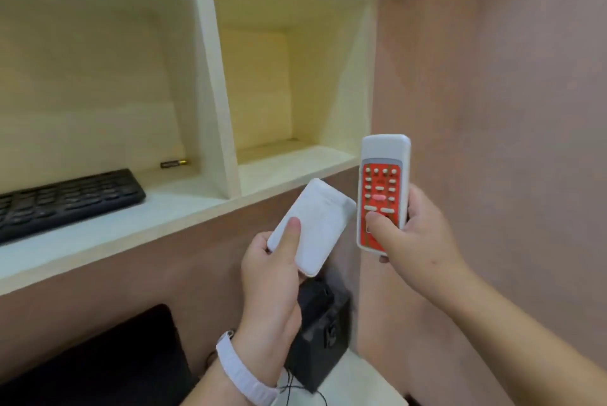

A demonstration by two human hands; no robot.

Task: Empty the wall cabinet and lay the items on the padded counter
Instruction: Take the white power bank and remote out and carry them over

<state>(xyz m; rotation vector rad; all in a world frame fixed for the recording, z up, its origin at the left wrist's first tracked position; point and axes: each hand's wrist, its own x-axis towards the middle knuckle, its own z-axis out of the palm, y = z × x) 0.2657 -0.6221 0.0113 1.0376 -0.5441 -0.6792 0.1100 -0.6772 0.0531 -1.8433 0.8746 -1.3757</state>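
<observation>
Left hand (pixel 272 277): fingers clamped on white pack (pixel 317 225), thumb on top.
Right hand (pixel 418 241): fingers clamped on red-faced remote (pixel 382 188).
Shelf (pixel 184 208), left edge: black keyboard (pixel 65 202).

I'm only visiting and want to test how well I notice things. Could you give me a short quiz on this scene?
1. True or false: the right hand holds a white remote with a red button panel.
2. What small item lies on the same shelf as the black keyboard? A) battery B) cup C) book
3. Fill in: the left hand holds a flat ____ case.

Key: 1 true; 2 A; 3 white.
</observation>
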